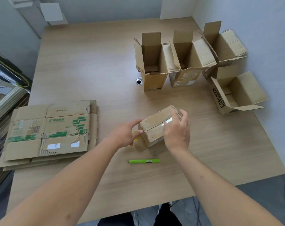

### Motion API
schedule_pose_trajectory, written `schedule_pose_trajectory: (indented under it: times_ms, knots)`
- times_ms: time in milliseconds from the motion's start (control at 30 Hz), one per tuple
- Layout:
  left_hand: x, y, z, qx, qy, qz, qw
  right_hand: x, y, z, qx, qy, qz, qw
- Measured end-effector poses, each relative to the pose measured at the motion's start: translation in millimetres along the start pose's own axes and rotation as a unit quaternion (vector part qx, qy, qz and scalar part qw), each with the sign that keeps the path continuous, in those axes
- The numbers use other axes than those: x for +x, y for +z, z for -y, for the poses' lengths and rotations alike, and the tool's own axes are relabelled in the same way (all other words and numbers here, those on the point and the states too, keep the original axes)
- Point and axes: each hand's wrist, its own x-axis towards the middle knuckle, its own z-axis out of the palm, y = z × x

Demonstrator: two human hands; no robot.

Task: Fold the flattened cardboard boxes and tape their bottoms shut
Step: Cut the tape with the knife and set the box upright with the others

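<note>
A small cardboard box (pixel 154 126) stands upside down near the table's middle, its bottom flaps closed under a strip of clear tape. My left hand (pixel 127 134) holds its left end between thumb and fingers. My right hand (pixel 177 129) grips its right end, thumb on the taped top and fingers over the far edge. A bit of yellow tape roll (pixel 136 137) shows behind my left hand, mostly hidden. A stack of flattened boxes (pixel 48 131) with green print lies at the left.
Several folded open boxes (pixel 153 62) stand at the back right, one marked COOLMAN (pixel 236 95) lying nearer. A green utility knife (pixel 144 161) lies just in front of the box. A round cable hole (pixel 139 81) sits mid-table. Wooden table (pixel 89 70).
</note>
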Motion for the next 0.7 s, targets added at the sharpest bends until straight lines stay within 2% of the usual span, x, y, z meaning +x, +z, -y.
schedule_pose_trajectory:
  times_ms: [67, 167, 200, 267, 367, 533, 700]
  knots:
    - [2, 6, -1, 0.003, 0.008, -0.01, 1.0, -14, 6, 14, -0.035, -0.07, 0.011, 0.997]
    - [1, 15, 1, -0.016, -0.001, -0.011, 1.0, -23, 18, 23, -0.04, -0.017, 0.12, 0.992]
    - [-1, 17, 3, -0.047, -0.007, -0.005, 0.999, -25, 23, 22, -0.048, -0.006, 0.132, 0.99]
    - [-9, 20, 8, -0.115, -0.011, 0.011, 0.993, -28, 32, 21, -0.053, 0.0, 0.136, 0.989]
    - [-21, 23, 15, -0.148, 0.029, -0.004, 0.989, -32, 41, 20, -0.064, -0.001, 0.131, 0.989]
    - [-18, 31, 29, -0.092, 0.002, -0.074, 0.993, -31, 47, 19, -0.089, -0.023, 0.138, 0.986]
    - [-11, 36, 28, -0.096, -0.013, -0.088, 0.991, -31, 51, 19, -0.122, -0.031, 0.141, 0.982]
